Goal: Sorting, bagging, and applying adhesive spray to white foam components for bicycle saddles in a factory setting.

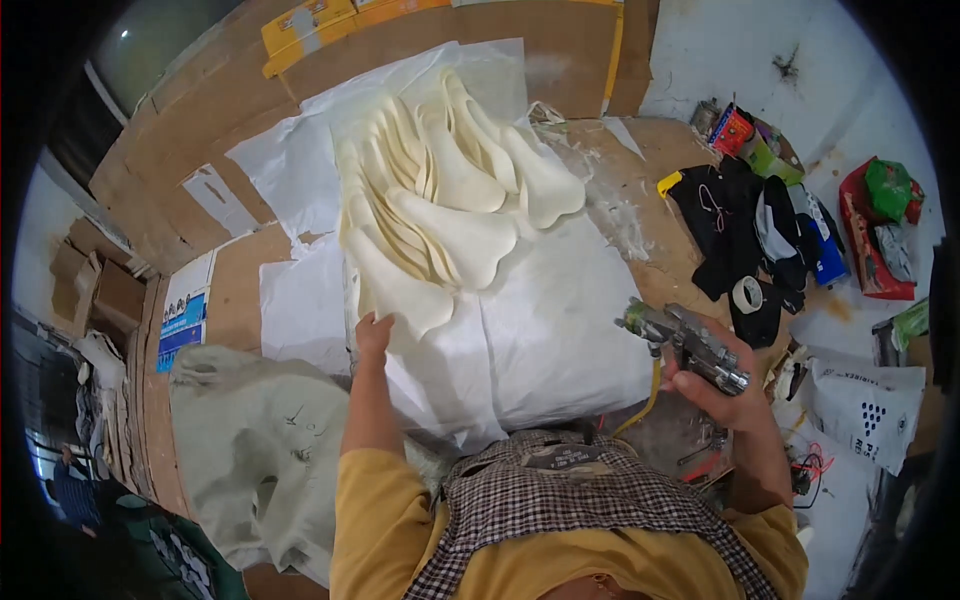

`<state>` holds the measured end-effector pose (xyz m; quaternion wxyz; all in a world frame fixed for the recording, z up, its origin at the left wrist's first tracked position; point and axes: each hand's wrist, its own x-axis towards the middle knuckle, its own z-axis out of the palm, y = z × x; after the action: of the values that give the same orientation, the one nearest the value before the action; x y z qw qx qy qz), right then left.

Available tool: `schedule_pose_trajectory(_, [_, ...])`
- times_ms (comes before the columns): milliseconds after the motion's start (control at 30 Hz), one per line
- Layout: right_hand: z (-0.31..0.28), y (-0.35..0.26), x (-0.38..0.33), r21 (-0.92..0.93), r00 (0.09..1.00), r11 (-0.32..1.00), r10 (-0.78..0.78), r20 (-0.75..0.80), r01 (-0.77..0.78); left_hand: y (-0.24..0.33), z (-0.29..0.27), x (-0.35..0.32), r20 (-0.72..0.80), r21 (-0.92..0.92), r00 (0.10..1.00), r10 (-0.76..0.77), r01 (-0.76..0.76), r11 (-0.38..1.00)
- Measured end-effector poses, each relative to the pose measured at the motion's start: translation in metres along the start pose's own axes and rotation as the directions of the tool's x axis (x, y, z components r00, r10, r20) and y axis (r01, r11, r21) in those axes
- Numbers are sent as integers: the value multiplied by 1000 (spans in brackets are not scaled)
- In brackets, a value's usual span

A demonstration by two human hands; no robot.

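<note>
Several cream, saddle-shaped foam pads [465, 240] lie overlapping in rows on a white-covered work surface [540, 340]. At the near left corner of the pile, my left hand [374, 335] pinches the edge of the closest pad [400, 290]. My right hand [728, 390] is wrapped round a metal spray gun [690, 345], raised over the right side of the surface with its nozzle toward the left. A yellow hose [645, 412] hangs below the gun. The palm side of my right hand is hidden.
Cardboard [400, 50] walls the back. At right lie dark cloths [720, 220], a tape roll [747, 294], a red bag [870, 240] and a white sack [865, 405]. A grey-green cloth [255, 450] drapes at left, near a blue printed sheet [182, 335].
</note>
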<state>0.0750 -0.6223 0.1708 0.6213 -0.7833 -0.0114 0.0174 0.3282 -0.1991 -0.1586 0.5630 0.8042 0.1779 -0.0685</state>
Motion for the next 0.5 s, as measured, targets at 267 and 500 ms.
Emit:
schedule_pose_trajectory(267, [-97,48,20,-118,979,993,-3,-201,-21,134,41,-63,97,-585,990,99,-23,811])
schedule_pose_trajectory(500, [-122,41,47,114,964,992,-23,-263,55,135,152,7,0,-168,992,123,-121,978])
